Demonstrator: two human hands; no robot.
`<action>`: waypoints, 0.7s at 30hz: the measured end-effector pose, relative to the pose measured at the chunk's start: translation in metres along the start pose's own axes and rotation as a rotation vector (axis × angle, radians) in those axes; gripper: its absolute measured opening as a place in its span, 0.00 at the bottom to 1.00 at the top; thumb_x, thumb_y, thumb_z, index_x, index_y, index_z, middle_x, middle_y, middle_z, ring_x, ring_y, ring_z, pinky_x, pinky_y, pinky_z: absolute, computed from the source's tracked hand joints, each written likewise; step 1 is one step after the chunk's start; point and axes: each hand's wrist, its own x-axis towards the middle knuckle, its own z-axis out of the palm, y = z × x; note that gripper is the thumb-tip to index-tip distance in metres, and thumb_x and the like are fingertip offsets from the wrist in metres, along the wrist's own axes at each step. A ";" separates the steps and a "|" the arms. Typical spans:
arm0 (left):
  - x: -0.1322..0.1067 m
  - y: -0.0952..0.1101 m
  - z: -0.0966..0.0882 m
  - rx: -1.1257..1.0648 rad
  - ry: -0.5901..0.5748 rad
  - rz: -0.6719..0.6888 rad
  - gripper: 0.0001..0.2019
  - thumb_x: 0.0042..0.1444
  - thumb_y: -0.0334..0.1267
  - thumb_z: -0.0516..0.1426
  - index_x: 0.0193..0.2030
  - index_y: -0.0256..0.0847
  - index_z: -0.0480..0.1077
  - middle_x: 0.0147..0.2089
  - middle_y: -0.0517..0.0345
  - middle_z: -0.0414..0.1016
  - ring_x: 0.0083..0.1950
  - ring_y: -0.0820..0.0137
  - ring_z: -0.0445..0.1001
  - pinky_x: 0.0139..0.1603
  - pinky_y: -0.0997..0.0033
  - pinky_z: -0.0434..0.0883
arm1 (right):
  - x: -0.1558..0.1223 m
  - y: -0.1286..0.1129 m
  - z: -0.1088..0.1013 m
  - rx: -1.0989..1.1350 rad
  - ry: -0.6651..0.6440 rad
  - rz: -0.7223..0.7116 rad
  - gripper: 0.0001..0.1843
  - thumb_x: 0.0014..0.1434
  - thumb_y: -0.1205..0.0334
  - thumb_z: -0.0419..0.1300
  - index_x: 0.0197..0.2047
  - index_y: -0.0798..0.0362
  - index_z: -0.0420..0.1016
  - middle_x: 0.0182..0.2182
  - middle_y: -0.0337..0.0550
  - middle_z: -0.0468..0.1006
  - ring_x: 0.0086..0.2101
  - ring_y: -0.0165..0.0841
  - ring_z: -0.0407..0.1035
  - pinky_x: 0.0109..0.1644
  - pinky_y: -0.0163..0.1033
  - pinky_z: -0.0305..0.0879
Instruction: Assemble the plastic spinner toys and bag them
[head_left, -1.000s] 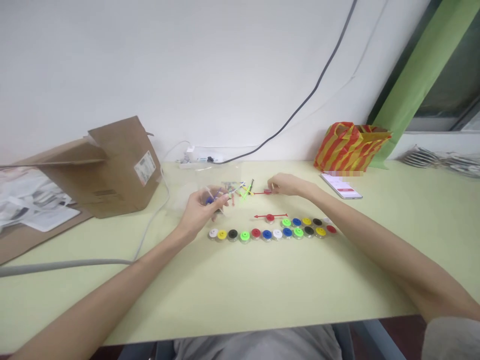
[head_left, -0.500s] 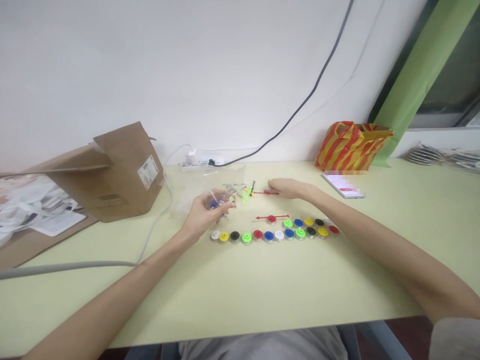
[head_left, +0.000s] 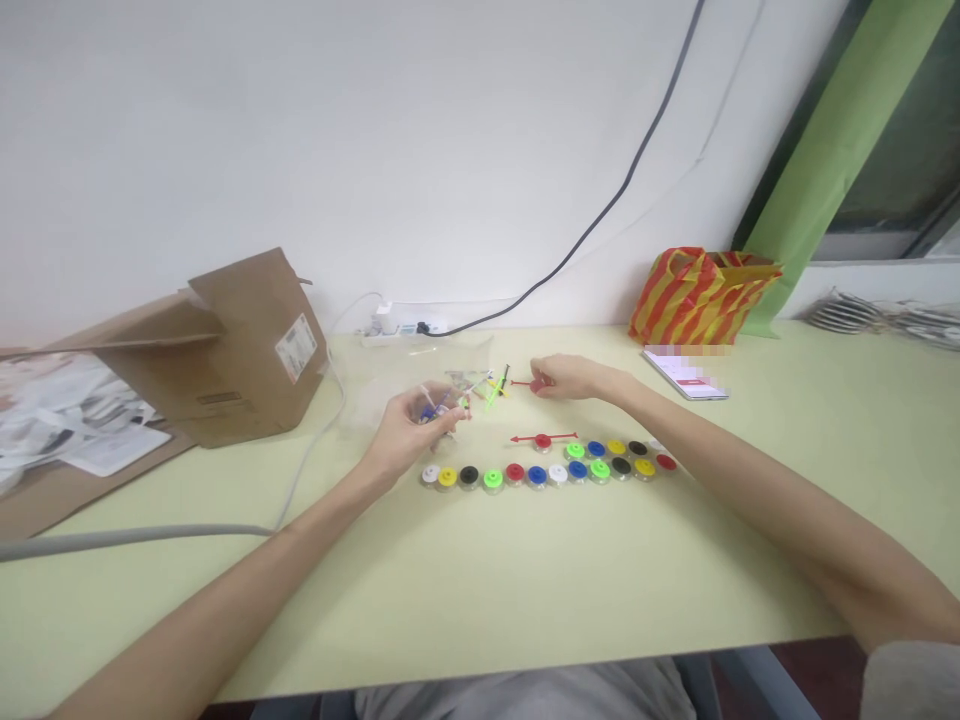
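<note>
Pale green surface (head_left: 480, 590), both hands busy just past a long row of coloured discs.

Nearest, the discs (head_left: 537, 476) sit well back from the near edge, one bearing a red arrow (head_left: 544, 439). Left hand (head_left: 414, 425) pinches a thin blue-tipped piece (head_left: 427, 412) at 11 o'clock; right hand (head_left: 574, 378) pinches a small red arrow (head_left: 523, 383) at 12 o'clock. Between them lie coloured sticks (head_left: 487, 388). Farther off, a cardboard box (head_left: 255, 350) stands at 10 o'clock, a striped bag (head_left: 701, 295) at 1 o'clock by the back edge.

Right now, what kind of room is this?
Probably a work room or office: a pale-green desk holds a row of coloured plastic discs, with a cardboard box and a power strip.
</note>
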 end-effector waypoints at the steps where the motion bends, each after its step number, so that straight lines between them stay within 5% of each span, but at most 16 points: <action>1: 0.000 0.001 0.000 0.008 -0.004 0.000 0.24 0.47 0.53 0.70 0.45 0.40 0.78 0.34 0.54 0.78 0.31 0.68 0.74 0.21 0.74 0.69 | -0.001 0.000 -0.001 -0.008 0.002 0.007 0.11 0.65 0.56 0.59 0.47 0.53 0.71 0.44 0.50 0.79 0.37 0.36 0.70 0.32 0.37 0.53; 7: -0.001 0.002 0.000 0.010 -0.001 -0.021 0.27 0.45 0.55 0.71 0.46 0.40 0.77 0.37 0.54 0.77 0.31 0.68 0.74 0.21 0.74 0.68 | -0.008 0.006 -0.013 0.023 0.027 0.002 0.08 0.66 0.58 0.60 0.41 0.53 0.74 0.40 0.49 0.80 0.35 0.35 0.70 0.33 0.36 0.54; 12: 0.000 -0.001 0.000 0.039 0.002 -0.005 0.27 0.44 0.55 0.71 0.46 0.40 0.77 0.38 0.54 0.77 0.31 0.68 0.73 0.21 0.73 0.68 | -0.021 0.005 -0.048 0.271 0.420 -0.105 0.08 0.66 0.62 0.58 0.42 0.55 0.77 0.40 0.49 0.81 0.37 0.35 0.72 0.39 0.37 0.62; 16: 0.002 -0.006 -0.001 0.090 -0.026 0.098 0.22 0.48 0.51 0.70 0.46 0.41 0.78 0.37 0.55 0.79 0.34 0.67 0.75 0.31 0.70 0.73 | -0.042 -0.019 -0.081 0.576 0.763 -0.314 0.10 0.67 0.60 0.59 0.41 0.54 0.80 0.38 0.46 0.82 0.38 0.35 0.73 0.42 0.40 0.67; 21: 0.001 -0.006 0.000 0.168 -0.073 0.137 0.21 0.52 0.49 0.68 0.49 0.42 0.77 0.37 0.56 0.78 0.35 0.68 0.75 0.33 0.71 0.72 | -0.072 -0.068 -0.099 0.676 0.857 -0.467 0.10 0.69 0.62 0.57 0.41 0.52 0.80 0.37 0.44 0.81 0.36 0.33 0.72 0.41 0.40 0.68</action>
